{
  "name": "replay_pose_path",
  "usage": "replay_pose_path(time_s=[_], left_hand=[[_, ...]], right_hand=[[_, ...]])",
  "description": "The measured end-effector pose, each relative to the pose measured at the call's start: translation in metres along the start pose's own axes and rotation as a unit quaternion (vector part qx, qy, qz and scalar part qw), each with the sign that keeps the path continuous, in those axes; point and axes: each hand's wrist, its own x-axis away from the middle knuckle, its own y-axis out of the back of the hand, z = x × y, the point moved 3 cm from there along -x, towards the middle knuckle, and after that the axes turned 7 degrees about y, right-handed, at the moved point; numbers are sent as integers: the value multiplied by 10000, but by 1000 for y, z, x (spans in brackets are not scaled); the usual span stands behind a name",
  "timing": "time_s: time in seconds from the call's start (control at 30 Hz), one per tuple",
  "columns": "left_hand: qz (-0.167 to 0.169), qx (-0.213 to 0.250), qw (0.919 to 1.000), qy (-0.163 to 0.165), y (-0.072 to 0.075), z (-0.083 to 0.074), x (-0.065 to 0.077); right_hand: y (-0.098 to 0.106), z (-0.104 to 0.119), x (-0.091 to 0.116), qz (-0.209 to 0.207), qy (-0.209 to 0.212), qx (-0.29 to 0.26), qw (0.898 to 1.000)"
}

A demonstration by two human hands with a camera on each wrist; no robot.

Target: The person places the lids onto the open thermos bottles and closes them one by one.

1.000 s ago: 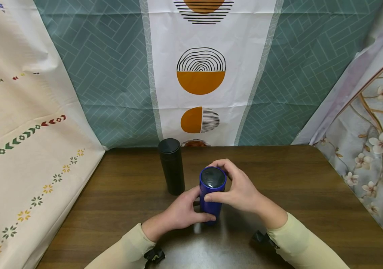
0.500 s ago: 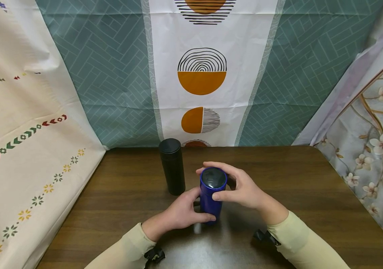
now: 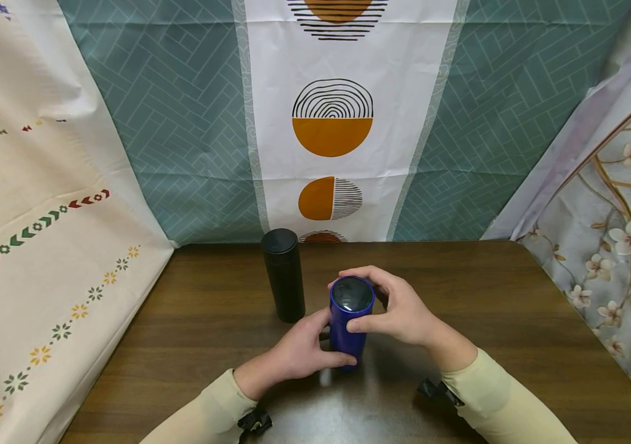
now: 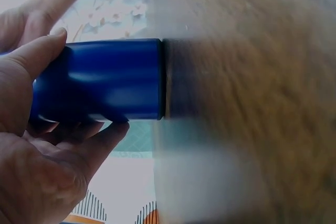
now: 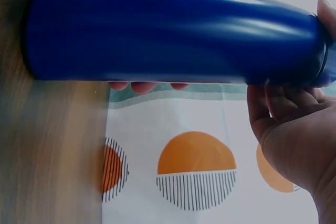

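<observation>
A blue thermos bottle point(image 3: 347, 338) with a shiny dark top point(image 3: 352, 295) stands upright on the table in the head view. Around its lower body, my left hand point(image 3: 305, 348) grips it, thumb in front and fingers behind. My right hand point(image 3: 401, 311) holds the lid at the upper end, its thumb on the near side and its fingers curled round the far side. The right wrist view shows the seam below the lid point(image 5: 329, 64) near those fingers. In the left wrist view the bottle's dark base point(image 4: 163, 78) is right at the tabletop.
A black tumbler point(image 3: 284, 277) stands upright behind and left of the blue bottle. The brown wooden table point(image 3: 460, 277) ends at a patterned cloth backdrop point(image 3: 182, 154), and more hanging cloth point(image 3: 60, 259) borders it on the left and right.
My right hand's fingers have shifted round the lid: the thumb slid a little to the right and the fingertips reach farther left behind it. My left hand and the bottle have stayed in place.
</observation>
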Motion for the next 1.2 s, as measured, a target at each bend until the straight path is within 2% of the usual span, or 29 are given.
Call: replay_pose_path(time_s=[0.27,0.47,0.9,1.07,1.2], left_hand=[[-41,33,10000,8,-1,-2,0],[-203,-24,9998,31,-2,-3,0],[-463,-68,9988,111,-3,-4,1],[-441,-80,9989,101,-1,-3,1],[-380,-109,9992,30,0,-2,1]], right_hand=[[-2,1,2,-407,-343,428,9977],[-5,5,2,-650,-464,649,9947],[-14,10,3,-1235,-702,1324,9810],[-18,11,3,-1323,-749,1440,9778],[-18,10,3,-1193,-777,1208,9824]])
